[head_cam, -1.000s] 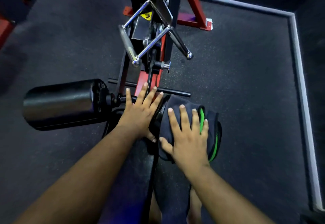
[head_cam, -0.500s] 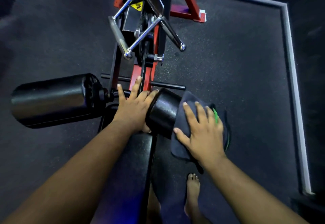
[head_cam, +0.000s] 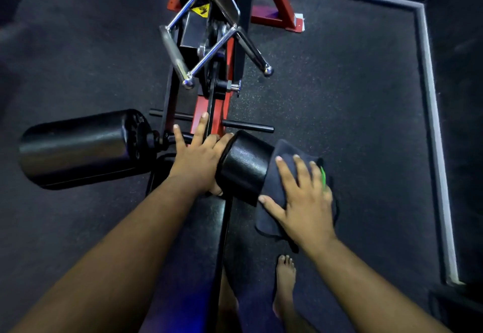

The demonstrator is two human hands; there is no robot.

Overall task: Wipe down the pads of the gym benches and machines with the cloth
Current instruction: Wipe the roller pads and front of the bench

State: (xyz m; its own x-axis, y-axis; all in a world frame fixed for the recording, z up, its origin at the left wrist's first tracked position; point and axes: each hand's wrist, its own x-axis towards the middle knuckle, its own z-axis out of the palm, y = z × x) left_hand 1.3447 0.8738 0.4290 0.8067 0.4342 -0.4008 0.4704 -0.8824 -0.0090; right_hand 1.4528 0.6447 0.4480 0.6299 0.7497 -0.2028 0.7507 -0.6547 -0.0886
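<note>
Cloth (head_cam: pixel 277 175) lies pressed beneath right hand (head_cam: pixel 304 202).

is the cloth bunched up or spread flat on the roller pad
Spread: the cloth drapes over the right roller pad's outer end, pressed by the flat right hand.

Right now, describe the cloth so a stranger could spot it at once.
Find the red and black machine with two black roller pads at its near end. The cloth lies over the outer end of the right roller pad, under the flat right hand. It is dark with a bright green edge, unlike the shiny pads.
</note>
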